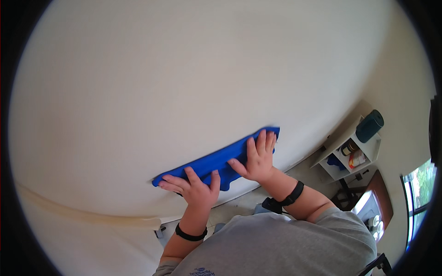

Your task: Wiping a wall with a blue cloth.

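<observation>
Against the white wall (193, 86) in front of me, a long blue cloth (214, 157) is spread in a slanting strip, its right end higher in the view than its left. My left hand (198, 189) presses the lower left end flat with fingers spread. My right hand (259, 160) lies over the upper right end, fingers stretched towards the top edge and thumb out to the left. Between the two hands the lower edge of the cloth hangs in loose folds. Each forearm wears a black strap, and a small dark device hangs by the right one.
A white shelf unit (374, 148) at the right holds a dark green cylinder (370, 126) on top and several items inside. Beyond it are a brown-edged table (385, 203) with white cups and a window (419, 193). A pale ledge (103, 215) runs along the lower left.
</observation>
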The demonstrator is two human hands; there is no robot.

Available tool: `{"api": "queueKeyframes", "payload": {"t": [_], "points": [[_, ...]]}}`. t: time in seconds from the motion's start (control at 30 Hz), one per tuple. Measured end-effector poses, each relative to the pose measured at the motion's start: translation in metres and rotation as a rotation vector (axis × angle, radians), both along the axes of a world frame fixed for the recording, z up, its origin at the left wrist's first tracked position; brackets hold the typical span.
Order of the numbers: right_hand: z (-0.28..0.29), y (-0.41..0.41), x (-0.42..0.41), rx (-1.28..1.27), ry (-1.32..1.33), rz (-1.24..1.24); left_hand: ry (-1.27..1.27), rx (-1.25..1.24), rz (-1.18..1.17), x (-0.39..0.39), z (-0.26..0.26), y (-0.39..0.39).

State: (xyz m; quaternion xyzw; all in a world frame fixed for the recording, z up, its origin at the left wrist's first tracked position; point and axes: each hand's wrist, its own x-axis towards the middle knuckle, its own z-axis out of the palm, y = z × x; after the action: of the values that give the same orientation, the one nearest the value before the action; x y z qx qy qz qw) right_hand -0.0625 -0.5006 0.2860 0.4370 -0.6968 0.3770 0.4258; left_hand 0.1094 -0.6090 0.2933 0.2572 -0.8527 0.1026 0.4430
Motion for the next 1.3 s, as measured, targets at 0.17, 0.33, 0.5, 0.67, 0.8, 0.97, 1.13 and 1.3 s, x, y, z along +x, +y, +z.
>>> {"api": "queueKeyframes", "payload": {"t": [0.17, 0.33, 0.5, 0.67, 0.8, 0.97, 1.13, 1.3], "points": [[-0.061, 0.024, -0.008, 0.165, 0.028, 0.137, -0.11, -0.007, 0.025, -0.001, -0.064, 0.017], [-0.053, 0.032, -0.035, 0.052, -0.027, 0.122, -0.034, 0.063, 0.019, -0.026, -0.032, 0.04], [-0.031, 0.037, -0.06, -0.006, -0.044, 0.2, 0.041, 0.014, -0.008, -0.059, -0.013, 0.044], [-0.127, 0.049, -0.062, 0.136, 0.02, 0.189, -0.149, 0.009, 0.06, -0.049, -0.102, 0.049], [-0.171, 0.057, -0.065, 0.158, -0.005, 0.067, -0.085, -0.014, 0.105, -0.051, -0.131, 0.05], [-0.217, 0.06, -0.053, 0.217, -0.039, 0.149, -0.229, 0.068, 0.066, -0.038, -0.196, 0.056], [-0.201, 0.063, -0.044, 0.331, -0.143, 0.163, -0.136, 0.055, 0.08, -0.037, -0.181, 0.053], [-0.069, 0.035, -0.054, 0.07, -0.009, 0.245, 0.132, -0.064, 0.003, -0.048, -0.069, 0.024]]}}
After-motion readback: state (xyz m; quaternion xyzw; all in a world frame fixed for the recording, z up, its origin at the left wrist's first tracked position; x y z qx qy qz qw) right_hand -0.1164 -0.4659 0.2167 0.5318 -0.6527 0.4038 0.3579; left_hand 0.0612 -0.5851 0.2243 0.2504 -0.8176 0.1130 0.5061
